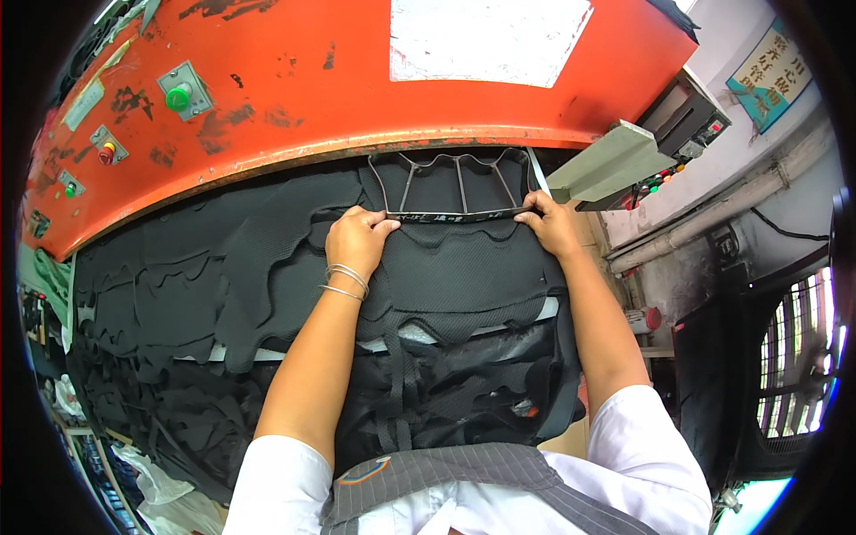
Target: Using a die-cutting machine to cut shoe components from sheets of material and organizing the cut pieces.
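A steel-strip cutting die point(459, 216), with a wavy far edge and several thin cross bars, lies at the far side of the black textured sheet material point(464, 267). My left hand point(358, 242) grips the die's near left corner, thumb and fingers closed on the strip. At its near right corner my right hand point(555, 227) pinches the same strip. Wavy cut edges and overlapping layers show in the black sheet to the left and below my hands. The die's far edge sits close to the lower lip of the orange press.
The orange press body point(303, 98) spans the far side, with a green button point(178, 96) and a red button point(107, 153). A grey-green bracket point(615, 165) juts out at right. Black scrap point(446, 383) hangs along the near edge. A pipe point(713, 236) runs along the right wall.
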Tool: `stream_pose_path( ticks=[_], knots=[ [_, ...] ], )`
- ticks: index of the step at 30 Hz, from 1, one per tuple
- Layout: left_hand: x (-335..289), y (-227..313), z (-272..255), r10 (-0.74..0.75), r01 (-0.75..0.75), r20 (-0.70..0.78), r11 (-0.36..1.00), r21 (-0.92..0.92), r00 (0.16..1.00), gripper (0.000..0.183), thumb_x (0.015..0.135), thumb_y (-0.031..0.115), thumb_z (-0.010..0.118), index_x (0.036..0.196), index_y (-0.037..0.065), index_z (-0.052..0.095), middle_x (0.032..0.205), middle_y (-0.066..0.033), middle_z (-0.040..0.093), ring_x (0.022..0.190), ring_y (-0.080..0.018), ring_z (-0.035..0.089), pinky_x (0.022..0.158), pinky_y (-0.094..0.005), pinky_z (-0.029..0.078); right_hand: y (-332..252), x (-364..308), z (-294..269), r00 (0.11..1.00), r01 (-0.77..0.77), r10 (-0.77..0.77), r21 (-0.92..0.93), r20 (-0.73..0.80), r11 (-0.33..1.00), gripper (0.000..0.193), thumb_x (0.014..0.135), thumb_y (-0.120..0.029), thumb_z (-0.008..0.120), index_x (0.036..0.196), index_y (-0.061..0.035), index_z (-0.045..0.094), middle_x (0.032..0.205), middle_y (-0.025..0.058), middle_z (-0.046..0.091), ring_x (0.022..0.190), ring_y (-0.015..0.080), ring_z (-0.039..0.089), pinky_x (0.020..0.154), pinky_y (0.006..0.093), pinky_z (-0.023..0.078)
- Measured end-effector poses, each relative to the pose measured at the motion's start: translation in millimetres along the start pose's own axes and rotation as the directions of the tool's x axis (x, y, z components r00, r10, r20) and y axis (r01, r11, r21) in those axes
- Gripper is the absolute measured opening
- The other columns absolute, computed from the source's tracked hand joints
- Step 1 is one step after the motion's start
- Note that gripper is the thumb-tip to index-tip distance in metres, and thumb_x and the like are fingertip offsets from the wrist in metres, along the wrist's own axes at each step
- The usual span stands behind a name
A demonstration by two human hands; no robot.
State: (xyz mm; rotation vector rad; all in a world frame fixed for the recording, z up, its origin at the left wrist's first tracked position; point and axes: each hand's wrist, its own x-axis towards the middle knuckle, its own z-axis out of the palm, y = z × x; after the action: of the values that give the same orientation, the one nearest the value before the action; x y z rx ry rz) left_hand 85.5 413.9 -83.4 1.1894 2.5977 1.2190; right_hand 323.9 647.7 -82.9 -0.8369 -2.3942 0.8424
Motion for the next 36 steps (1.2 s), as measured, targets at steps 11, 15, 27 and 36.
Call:
stream_pose_path(
  ticks=[11, 15, 27, 36],
  knots=[
    [41, -32, -79, -0.094, 0.093, 0.016, 0.915, -0.392, 0.995, 0.039, 0.077, 0.021, 0.075, 0.111, 0.003, 0.066, 0.095, -0.0094, 0.066, 0.081, -0.0178, 0.065, 0.076, -0.0318, 0.052, -89, 39, -27, 0.987, 0.019, -0.058, -0.258, -0.146, 0.966, 0.054, 0.077, -0.018, 0.074, 0.125, -0.006, 0.053, 0.12, 0.0186, 0.059, 0.113, 0.0335, 0.054, 0.095, 0.0403, 0.044],
    [70, -133, -211, -0.246, 0.044, -0.358, 0.871, -0.489, 0.901, 0.037, 0.086, 0.014, 0.067, 0.118, -0.002, 0.06, 0.107, -0.0096, 0.067, 0.096, -0.0164, 0.063, 0.086, -0.0297, 0.049, -186, 51, 9, 0.994, 0.104, -0.105, -0.04, -0.024, 0.994, 0.05, 0.079, -0.023, 0.074, 0.122, -0.0057, 0.056, 0.115, 0.0167, 0.062, 0.11, 0.0318, 0.057, 0.094, 0.0408, 0.045],
    [163, -449, -504, 0.233, 0.51, -0.877, 0.739, 0.44, 0.419, 0.076, 0.087, 0.034, 0.061, 0.139, -0.013, 0.03, 0.142, -0.032, 0.035, 0.134, -0.0394, 0.034, 0.112, -0.0381, 0.026, -418, 149, 178, 0.735, 0.677, -0.651, 0.148, -0.191, 0.721, 0.032, 0.083, -0.028, 0.066, 0.099, -0.0067, 0.049, 0.089, 0.011, 0.066, 0.075, 0.0325, 0.065, 0.058, 0.0452, 0.049],
    [101, -395, -457, -0.083, 0.107, -0.175, 0.985, 0.135, 0.981, 0.049, 0.098, 0.027, 0.049, 0.136, -0.004, 0.044, 0.138, -0.0192, 0.048, 0.125, -0.0272, 0.047, 0.105, -0.0346, 0.033, -402, 124, 187, 0.759, 0.649, -0.65, 0.045, 0.029, 0.76, 0.023, 0.076, -0.022, 0.069, 0.086, -0.0082, 0.053, 0.076, 0.011, 0.063, 0.069, 0.034, 0.064, 0.058, 0.0467, 0.048]
  ],
)
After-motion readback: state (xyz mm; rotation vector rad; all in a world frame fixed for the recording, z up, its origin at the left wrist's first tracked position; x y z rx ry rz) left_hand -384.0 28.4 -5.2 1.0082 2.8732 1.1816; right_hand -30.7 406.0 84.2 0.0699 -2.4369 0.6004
